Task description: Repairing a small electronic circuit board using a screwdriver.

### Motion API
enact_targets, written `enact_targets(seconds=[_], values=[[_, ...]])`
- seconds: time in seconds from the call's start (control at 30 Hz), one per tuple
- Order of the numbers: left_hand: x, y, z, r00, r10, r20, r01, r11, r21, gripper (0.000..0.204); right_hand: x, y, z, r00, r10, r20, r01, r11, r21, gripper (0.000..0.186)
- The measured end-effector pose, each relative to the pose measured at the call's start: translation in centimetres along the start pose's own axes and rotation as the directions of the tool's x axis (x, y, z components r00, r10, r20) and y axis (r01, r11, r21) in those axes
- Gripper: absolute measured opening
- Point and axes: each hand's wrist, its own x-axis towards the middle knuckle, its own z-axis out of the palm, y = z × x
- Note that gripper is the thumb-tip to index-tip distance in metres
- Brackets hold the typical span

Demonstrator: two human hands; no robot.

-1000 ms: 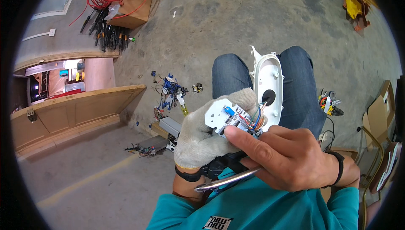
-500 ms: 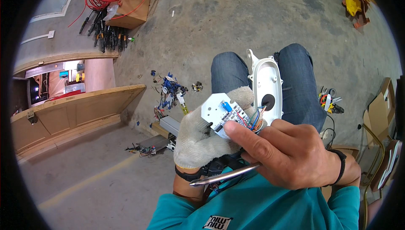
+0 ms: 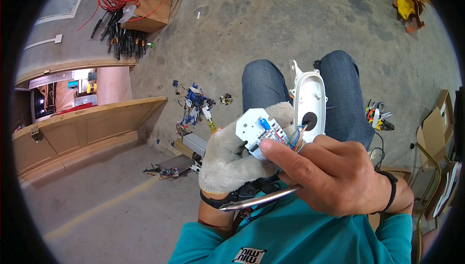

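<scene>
In a knitted, off-white work glove, my left hand (image 3: pixel 223 160) is closed round a white circuit board (image 3: pixel 248 127) with cut corners. A blue component and small chips sit on the board's face. Thin red, blue and white wires (image 3: pixel 296 140) run from it to a white oblong housing (image 3: pixel 316 100) between my thighs, ending by a round black disc inside. My bare right hand (image 3: pixel 334 179) is closed round a screwdriver (image 3: pixel 259 200), its shiny tapered shaft pointing left and its handle hidden in the palm. The right index fingertip rests on the board's lower edge.
Blue cable scraps (image 3: pixel 196 101) lie on the concrete left of my knee, near a grey metal box (image 3: pixel 194 144). Pliers and scissors (image 3: pixel 379 116) are right of my thigh. A wooden door panel (image 3: pixel 87 133) stands left; a cardboard box (image 3: pixel 150 7) with red cable is at far left.
The board and gloved fingers have shifted slightly right. The white housing has also moved a little right between my thighs. My right hand and the screwdriver have hardly moved.
</scene>
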Motion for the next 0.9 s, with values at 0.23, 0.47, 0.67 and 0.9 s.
enact_targets(seconds=[0.23,0.47,0.67,0.9], values=[[-0.3,0.3,0.4,1.000,-0.008,-0.015,0.010,0.983,0.181,0.070,-0.2,0.0,0.1,1.000,-0.015,-0.016,0.014,1.000,-0.017,0.068],[-0.1,0.4,0.5,0.999,0.008,0.046,-0.025,0.925,0.378,0.074,-0.4,-0.2,-0.5,0.997,-0.019,0.072,0.021,0.999,-0.027,0.070],[-0.2,0.7,1.3,1.000,-0.002,-0.028,0.014,0.901,0.433,0.074,-0.2,-0.1,-0.5,0.996,-0.020,0.085,0.022,0.999,-0.032,0.071],[0.2,0.9,1.0,1.000,0.007,-0.016,0.000,0.924,0.383,0.082,-0.3,-0.1,-0.6,0.996,-0.018,0.093,0.020,1.000,-0.019,0.071]])
